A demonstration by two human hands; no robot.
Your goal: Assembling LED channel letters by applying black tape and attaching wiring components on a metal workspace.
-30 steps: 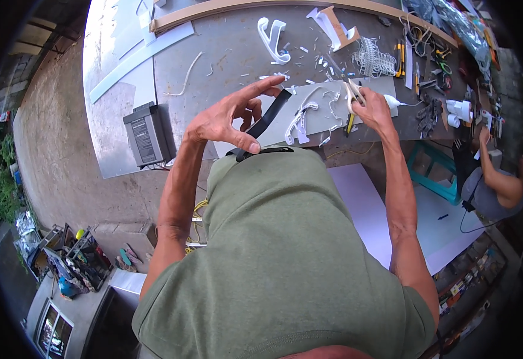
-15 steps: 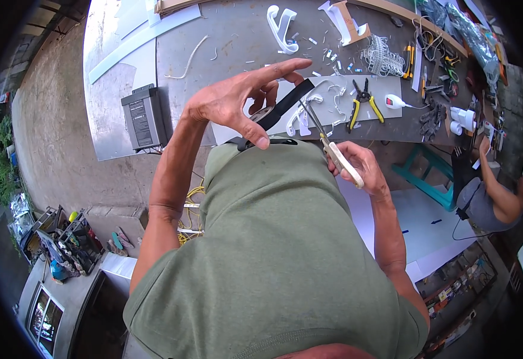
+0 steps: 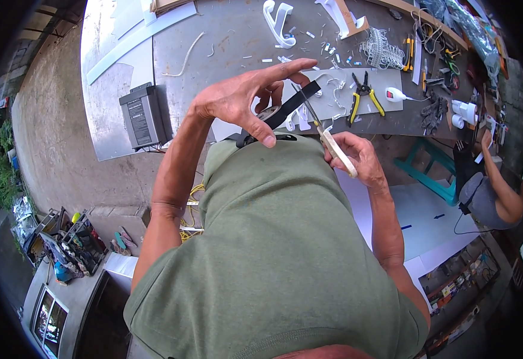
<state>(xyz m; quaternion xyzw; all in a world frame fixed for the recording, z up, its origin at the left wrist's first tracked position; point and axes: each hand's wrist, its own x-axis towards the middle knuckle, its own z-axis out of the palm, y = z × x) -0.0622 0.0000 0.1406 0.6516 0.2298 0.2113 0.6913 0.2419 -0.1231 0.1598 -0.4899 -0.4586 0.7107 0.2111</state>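
Observation:
My left hand (image 3: 237,99) grips a roll of black tape (image 3: 282,112), a strip of which stretches up and right towards my index fingertip. The roll itself is mostly hidden by my fingers. In my right hand (image 3: 357,157) is a pair of scissors (image 3: 338,152) with cream handles, closed in my fingers. Its blades reach up to the tape strip and cross it near its far end; whether they have cut in I cannot tell. Beyond, on the table (image 3: 225,54), lie wire strippers (image 3: 363,99) with yellow handles and a white glue bottle (image 3: 398,94).
White letter-shaped pieces (image 3: 278,24) and small scraps lie at the table's far side. A black power supply box (image 3: 144,116) stands left, a coil of clear LED strip (image 3: 382,51) right. A teal stool (image 3: 426,170) and another person (image 3: 491,197) are at the right.
The scissors have moved slightly left and up, so their blades now overlap the tape strip. My left hand has shifted a little to the right with the tape.

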